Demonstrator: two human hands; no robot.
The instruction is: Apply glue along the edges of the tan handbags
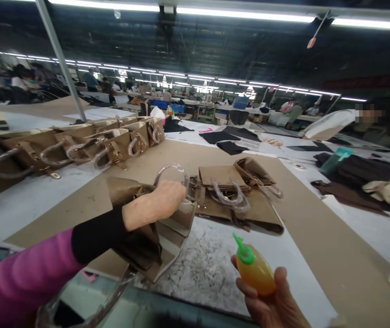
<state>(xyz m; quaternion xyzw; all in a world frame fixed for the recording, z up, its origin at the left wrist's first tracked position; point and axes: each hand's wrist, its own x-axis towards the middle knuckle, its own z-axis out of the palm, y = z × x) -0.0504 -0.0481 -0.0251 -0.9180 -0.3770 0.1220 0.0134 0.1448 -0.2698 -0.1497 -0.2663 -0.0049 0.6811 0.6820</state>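
Two hands work at a long table (38, 196) in a wide, strip-lit workshop, seen from a camera on the person's head. Brown card sheeting (318, 228) covers the middle of the table, running away from the viewer. Along the far left edge stands a row of tan handbags (79, 148), their curved handles wrapped in clear film. Dark fabric pieces (352, 182) lie at the right, and other people sit at tables well back in the room.

Near the centre, a tan handbag (167, 223) lies tilted on its side, its long axis running from lower left to upper right, its wrapped handle (172, 171) arching up at the far end. The left hand (162, 200), on an arm in a pink sleeve with a black cuff, is closed down on the top of this bag just below the handle, fingers curled over its edge. Just beyond, touching or nearly touching it, a small pile of flat bag parts (243, 200) lies with more wrapped handles.

Lower right, well clear of the bag and nearer the viewer, the right hand (273, 305) is wrapped around a small orange squeeze bottle (254, 271). Its green nozzle (241, 248) points up and left, toward the held bag.
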